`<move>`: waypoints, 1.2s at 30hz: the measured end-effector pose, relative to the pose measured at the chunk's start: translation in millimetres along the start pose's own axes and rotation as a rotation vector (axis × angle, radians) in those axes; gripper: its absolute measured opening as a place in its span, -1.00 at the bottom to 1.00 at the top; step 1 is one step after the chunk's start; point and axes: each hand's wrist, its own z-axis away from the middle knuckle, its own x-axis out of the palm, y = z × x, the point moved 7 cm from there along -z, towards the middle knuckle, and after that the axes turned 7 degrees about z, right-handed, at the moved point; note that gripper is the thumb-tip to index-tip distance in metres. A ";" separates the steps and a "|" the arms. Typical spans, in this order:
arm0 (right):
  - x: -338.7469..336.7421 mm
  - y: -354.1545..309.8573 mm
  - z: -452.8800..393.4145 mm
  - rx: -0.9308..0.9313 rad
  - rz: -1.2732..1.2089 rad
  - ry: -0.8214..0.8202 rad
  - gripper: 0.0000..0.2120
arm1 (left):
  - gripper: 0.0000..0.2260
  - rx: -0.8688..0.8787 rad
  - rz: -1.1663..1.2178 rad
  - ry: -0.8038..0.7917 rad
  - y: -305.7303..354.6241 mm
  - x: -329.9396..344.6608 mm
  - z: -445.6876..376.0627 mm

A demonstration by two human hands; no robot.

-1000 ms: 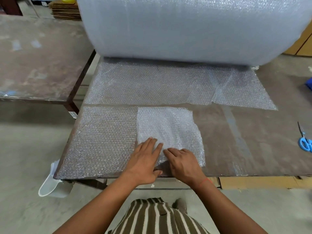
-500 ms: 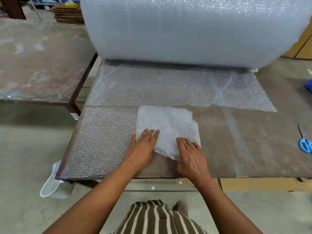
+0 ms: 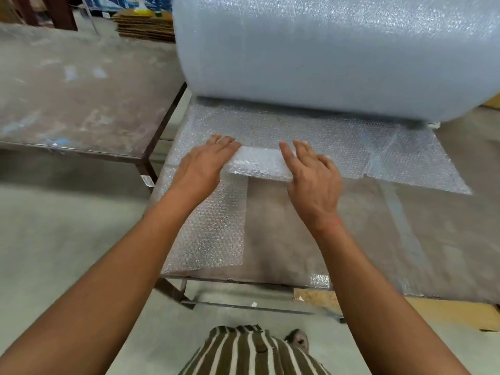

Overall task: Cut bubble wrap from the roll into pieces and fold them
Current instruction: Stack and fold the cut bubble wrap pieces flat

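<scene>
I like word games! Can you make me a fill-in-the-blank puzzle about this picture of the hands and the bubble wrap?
1. Both hands, left and right, lie on a folded ____ of bubble wrap.
2. The big roll sits on the ____.
3. The folded piece lies ____ the two hands.
4. A flat sheet lies near the table's ____ edge.

Missing words: piece; table; between; left
</scene>
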 end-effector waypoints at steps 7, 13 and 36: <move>-30.5 -77.3 -30.0 -0.109 -0.090 0.276 -0.30 | -0.21 0.068 -0.132 0.356 -48.7 -73.4 42.9; 35.5 -138.8 43.5 -0.277 -0.126 0.045 -0.39 | -0.19 -0.060 -0.215 0.215 -92.9 -22.8 147.2; 96.8 -164.1 146.9 -0.538 -0.087 -0.559 -0.37 | -0.35 -0.162 -0.085 -0.493 -99.4 59.9 237.0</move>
